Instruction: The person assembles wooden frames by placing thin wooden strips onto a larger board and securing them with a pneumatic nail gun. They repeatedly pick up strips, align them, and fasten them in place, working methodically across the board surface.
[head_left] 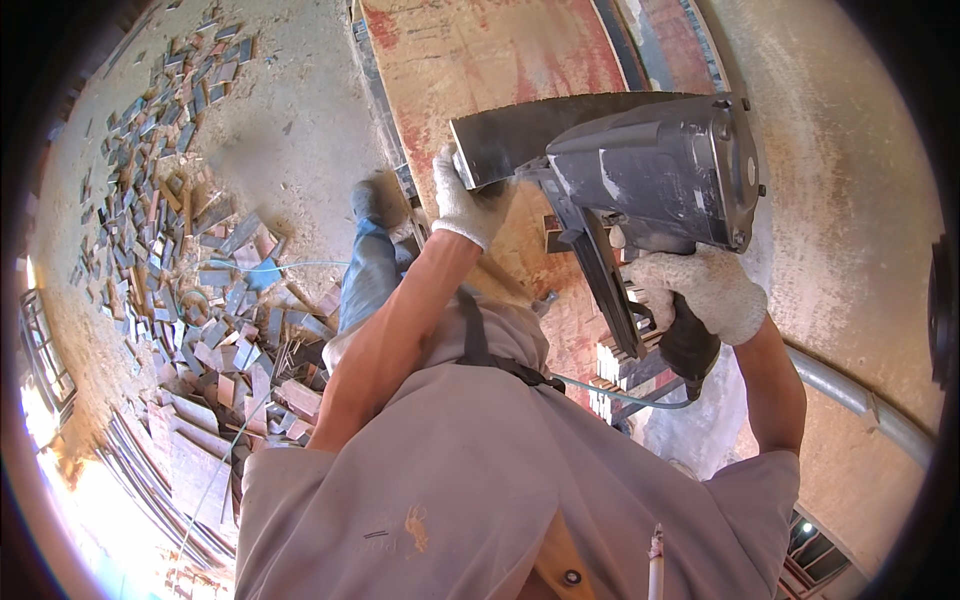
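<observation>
- Pneumatic nailer (pixel 640 180): just beyond the right hand, to the right of the left.
- Gloved right hand (pixel 708 290): wrapped around its handle.
- Gloved left hand (pixel 463 205): gripping the left end of a dark board (pixel 505 132), partly behind the nailer.
- Red-stained panel (pixel 480 50): beneath.
- Board offcuts (pixel 225 335): scattered on the floor, left.

A scuffed black pneumatic nail gun (pixel 645 178) sat toward one o'clock, its magazine (pixel 605 285) slanting to five; a dark board (pixel 505 130) stretched at twelve, partly hidden behind it.
</observation>
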